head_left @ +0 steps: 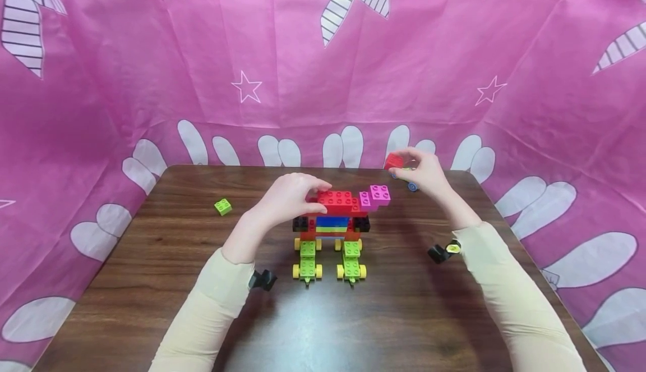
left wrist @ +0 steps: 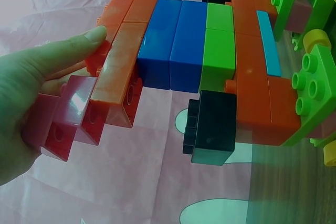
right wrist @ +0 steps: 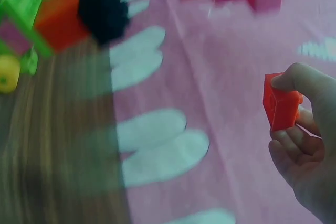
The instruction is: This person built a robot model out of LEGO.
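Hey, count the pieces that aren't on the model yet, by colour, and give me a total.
green brick, lying loose: 1
red brick, pinched in the right hand: 1
wheeled piece by that hand, colour unclear: 1
Total: 3

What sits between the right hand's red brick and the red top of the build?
In the head view, the stepped pink bricks lie between the small red brick pinched by the right hand and the build's red top.
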The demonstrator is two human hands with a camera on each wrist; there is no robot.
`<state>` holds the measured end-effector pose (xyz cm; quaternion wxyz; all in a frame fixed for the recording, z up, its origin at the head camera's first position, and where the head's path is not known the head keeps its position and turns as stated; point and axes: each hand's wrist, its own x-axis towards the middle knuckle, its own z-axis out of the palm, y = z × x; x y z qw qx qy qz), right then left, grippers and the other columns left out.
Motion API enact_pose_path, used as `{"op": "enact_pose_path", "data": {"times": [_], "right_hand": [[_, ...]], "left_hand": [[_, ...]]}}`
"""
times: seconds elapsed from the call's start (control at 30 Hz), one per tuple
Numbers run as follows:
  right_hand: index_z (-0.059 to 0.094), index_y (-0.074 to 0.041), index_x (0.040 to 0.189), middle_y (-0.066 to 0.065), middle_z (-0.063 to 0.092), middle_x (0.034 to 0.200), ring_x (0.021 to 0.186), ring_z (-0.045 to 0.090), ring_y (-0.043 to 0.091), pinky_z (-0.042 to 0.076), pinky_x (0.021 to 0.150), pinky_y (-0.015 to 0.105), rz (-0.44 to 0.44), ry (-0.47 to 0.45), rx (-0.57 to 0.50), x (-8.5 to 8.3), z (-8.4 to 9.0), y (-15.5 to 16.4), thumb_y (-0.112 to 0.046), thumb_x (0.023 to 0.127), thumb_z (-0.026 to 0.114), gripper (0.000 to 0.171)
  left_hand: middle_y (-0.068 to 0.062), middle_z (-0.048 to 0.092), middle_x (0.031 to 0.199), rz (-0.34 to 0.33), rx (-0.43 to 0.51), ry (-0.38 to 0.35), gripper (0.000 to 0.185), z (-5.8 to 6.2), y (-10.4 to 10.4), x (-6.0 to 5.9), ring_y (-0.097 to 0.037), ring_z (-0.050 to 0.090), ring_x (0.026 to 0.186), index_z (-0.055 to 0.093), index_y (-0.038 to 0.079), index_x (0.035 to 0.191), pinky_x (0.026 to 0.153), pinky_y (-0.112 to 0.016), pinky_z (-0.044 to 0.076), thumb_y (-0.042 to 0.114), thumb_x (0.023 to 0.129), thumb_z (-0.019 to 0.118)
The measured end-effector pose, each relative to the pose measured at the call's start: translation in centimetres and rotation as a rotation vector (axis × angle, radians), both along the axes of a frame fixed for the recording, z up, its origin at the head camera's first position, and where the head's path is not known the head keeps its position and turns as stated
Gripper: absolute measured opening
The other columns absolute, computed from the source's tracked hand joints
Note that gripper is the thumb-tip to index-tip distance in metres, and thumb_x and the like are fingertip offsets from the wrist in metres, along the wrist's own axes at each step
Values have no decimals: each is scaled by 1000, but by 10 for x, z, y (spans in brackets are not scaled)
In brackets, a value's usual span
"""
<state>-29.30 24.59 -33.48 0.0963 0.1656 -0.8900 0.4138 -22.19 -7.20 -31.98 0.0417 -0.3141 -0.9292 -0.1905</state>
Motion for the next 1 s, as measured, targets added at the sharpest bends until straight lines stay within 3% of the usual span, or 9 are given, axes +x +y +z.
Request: {"op": "enact_pose_path", "data": {"times": [0.17, 0.3, 0.4, 0.7, 1.0], "right_hand": [[66, -3, 122, 18, 69, 111, 94, 65, 19, 50, 72, 15, 78, 35, -1, 10, 16, -23, -17, 83, 77, 43], [66, -2, 121, 17, 69, 110, 99, 65, 28, 54, 82, 28, 130, 37, 8, 18, 26, -39, -16, 83, 77, 43], [66, -3, 121, 15, 70, 109, 99, 66, 27, 55, 86, 38, 165, 21, 28, 23, 31, -50, -17, 83, 78, 43], [67, -7, 119, 10, 71, 108, 98, 66, 23, 54, 89, 42, 296, -53, 75, 35, 40, -76, -19, 81, 80, 41], [69, -8, 115, 7, 72, 111, 103, 65, 22, 56, 88, 40, 333, -36, 126, 42, 41, -87, -19, 79, 81, 40]], "left_hand": [[-4, 72, 117, 2, 2, -3, 50, 2, 0, 1, -18, 69, 102, 68, 13, 125, 91, -36, 55, 35, 82, 79], [-4, 72, 116, -2, 4, -5, 50, 2, 0, 1, -18, 69, 102, 68, 12, 125, 91, -35, 55, 35, 82, 79], [-4, 72, 116, -9, 8, -8, 50, 2, 0, 0, -18, 68, 102, 68, 12, 125, 91, -36, 55, 35, 82, 79], [-5, 71, 119, -11, 7, -19, 53, 6, 0, 1, -19, 68, 107, 67, 10, 126, 94, -36, 54, 36, 81, 80], [-4, 71, 120, 10, 23, -36, 53, 7, -3, 1, -19, 67, 108, 68, 11, 125, 95, -38, 53, 36, 80, 81]]}}
